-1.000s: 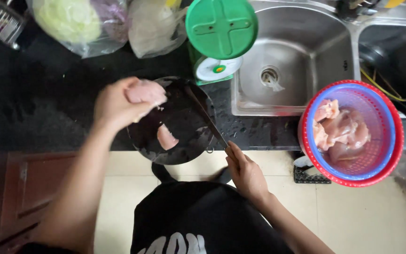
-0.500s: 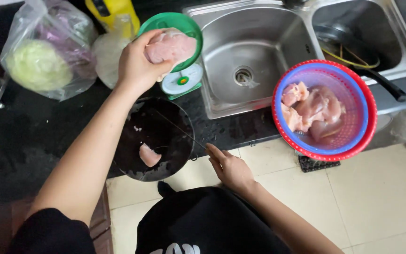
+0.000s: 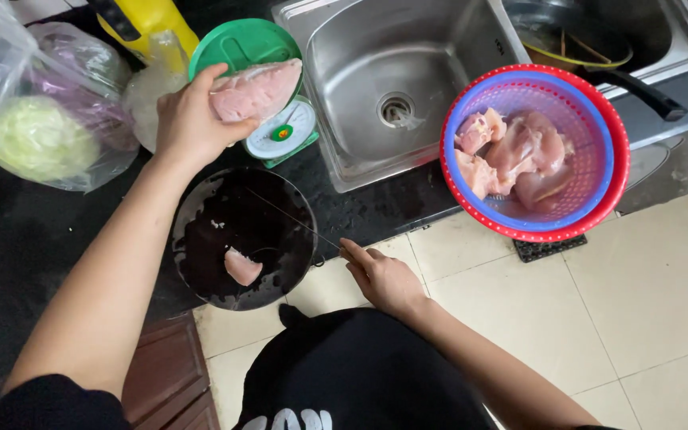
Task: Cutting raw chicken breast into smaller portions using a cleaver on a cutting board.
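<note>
Two hands work over a dark counter. The left hand (image 3: 193, 119) is curled around a large raw chicken piece (image 3: 258, 89), fingers wrapped over its near end and thumb under, holding it just above the green platform of a kitchen scale (image 3: 244, 48); whether the meat already rests on the platform cannot be told, since the hand and meat cover that spot. Only part of the scale's dial (image 3: 283, 131) shows, below the meat. The right hand (image 3: 380, 275) pinches the handle of a thin knife (image 3: 288, 216), whose handle is hidden inside the fingers; the narrow blade runs away from that grip across a round black board (image 3: 209, 207) and is hard to make out against it. A small meat scrap (image 3: 242, 267) lies on the board, near the right grip and well apart from the left one. Beyond the left hand's knuckles sit a clear bag with cabbage (image 3: 37, 135) and a yellow bottle (image 3: 149, 20), both cut off by the frame. To the far side of the held meat opens a steel sink (image 3: 376, 48), its basin bare around the drain. Just past the right hand's fingertips a red and blue basket (image 3: 607, 127) of chicken overhangs the counter edge above the tiled floor (image 3: 599, 318).
</note>
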